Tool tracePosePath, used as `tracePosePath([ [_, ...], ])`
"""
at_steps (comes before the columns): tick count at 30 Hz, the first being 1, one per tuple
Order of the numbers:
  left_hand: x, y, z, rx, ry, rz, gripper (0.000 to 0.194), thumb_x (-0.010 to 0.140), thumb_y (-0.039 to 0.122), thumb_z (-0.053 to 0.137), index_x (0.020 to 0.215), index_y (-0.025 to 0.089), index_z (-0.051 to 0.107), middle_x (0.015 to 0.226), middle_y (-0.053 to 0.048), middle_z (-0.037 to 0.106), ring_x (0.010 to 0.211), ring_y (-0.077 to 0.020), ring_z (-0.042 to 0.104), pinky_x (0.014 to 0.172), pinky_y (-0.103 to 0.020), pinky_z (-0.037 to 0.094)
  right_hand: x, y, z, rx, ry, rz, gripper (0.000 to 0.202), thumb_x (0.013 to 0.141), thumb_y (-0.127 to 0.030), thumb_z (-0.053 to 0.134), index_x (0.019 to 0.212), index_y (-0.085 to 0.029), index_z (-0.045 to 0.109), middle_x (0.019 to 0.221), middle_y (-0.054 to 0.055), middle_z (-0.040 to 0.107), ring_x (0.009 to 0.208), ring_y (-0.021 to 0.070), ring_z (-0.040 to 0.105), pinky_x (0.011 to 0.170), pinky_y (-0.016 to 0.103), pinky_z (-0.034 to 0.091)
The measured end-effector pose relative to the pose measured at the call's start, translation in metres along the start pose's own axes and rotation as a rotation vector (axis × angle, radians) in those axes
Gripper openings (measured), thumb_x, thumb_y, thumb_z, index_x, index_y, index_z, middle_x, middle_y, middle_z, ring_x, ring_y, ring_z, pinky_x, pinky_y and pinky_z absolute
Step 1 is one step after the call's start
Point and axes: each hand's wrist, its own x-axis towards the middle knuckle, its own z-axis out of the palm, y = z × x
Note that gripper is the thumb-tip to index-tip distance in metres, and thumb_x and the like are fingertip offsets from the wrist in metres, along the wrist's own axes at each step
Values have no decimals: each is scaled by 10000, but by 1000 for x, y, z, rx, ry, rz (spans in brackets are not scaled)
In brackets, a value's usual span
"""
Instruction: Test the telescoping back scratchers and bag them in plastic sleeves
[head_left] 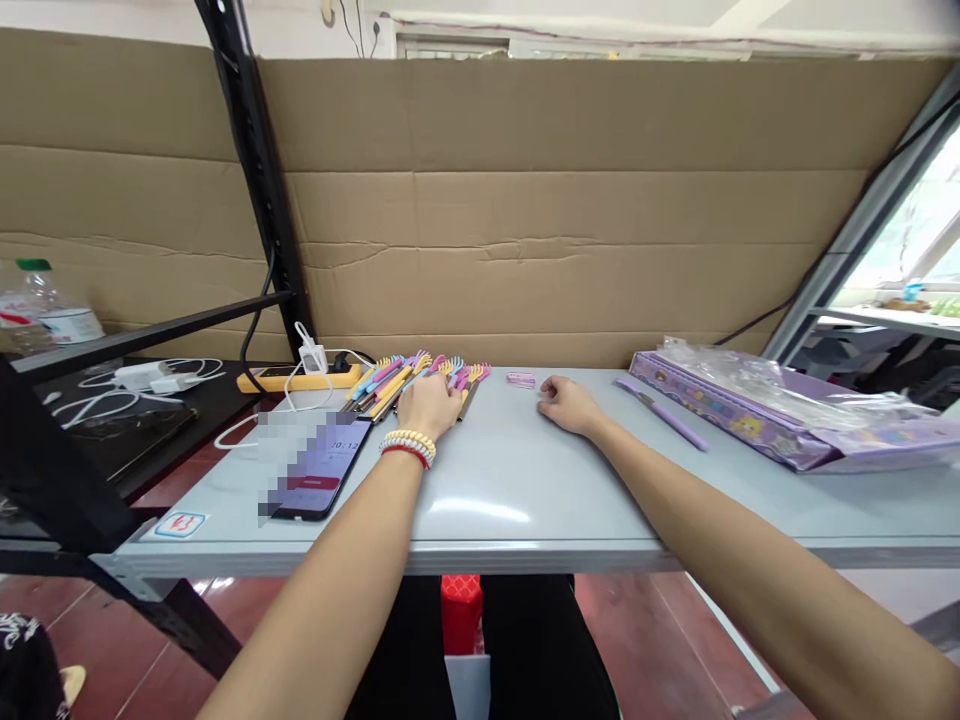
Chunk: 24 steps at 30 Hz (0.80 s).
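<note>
My left hand (433, 403), with a beaded bracelet at the wrist, rests on a pile of colourful slim sticks (382, 385). They have claw-like ends and look like small back scratchers. Its fingers curl down into the pile; what they grip is hidden. My right hand (568, 405) lies on the grey tabletop (510, 470), fingers loosely bent, a gap between thumb and forefinger, holding nothing. Just left of it is a small pink striped piece (520, 380), too small to name. To its right lies a slim purple stick (664, 414) with a dark section.
A phone (322, 468) lies left of my left forearm. Behind it sit a yellow power strip (300, 380) and white cables. A purple box (720, 405) with clear plastic wrapping occupies the right side. Cardboard (562, 210) stands behind the table; a black post (255, 150) rises at left.
</note>
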Motion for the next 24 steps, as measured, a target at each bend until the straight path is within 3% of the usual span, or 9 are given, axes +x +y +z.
tracePosePath([
  [4,-1,2,0,-10,-3,-10,252,825,342,463,915,216,661,911,-102,701,870,-272,655,719,-357,494,24,-5,-1,-80,-1,-25,562,651,-248,644,1187,-121,532,1222,150,564,1111,262,528,895,329,420],
  [8,-3,2,0,6,-44,-4,306,830,400,460,956,207,661,972,-116,697,915,-288,652,760,-377,501,45,-7,6,-82,-49,-34,717,628,-339,681,1269,-81,489,1278,188,531,1187,313,470,946,378,401],
  [12,-3,2,2,50,-81,35,367,828,471,455,964,202,664,1042,-119,683,979,-302,636,811,-403,501,51,-4,20,-11,-15,-57,712,684,-407,636,1293,-72,481,1281,183,542,1200,318,455,967,386,381],
  [15,-2,2,4,87,-94,53,357,833,433,453,1006,191,651,1091,-126,665,998,-307,628,815,-415,504,50,-2,28,9,7,-59,691,707,-407,617,1299,-78,480,1282,173,550,1199,315,457,979,389,366],
  [24,4,5,8,127,-105,-65,408,857,320,421,1198,134,545,1036,-185,672,967,-310,649,800,-429,510,48,2,31,14,37,-63,689,692,-412,626,1287,-91,493,1260,169,556,1215,322,433,981,405,353],
])
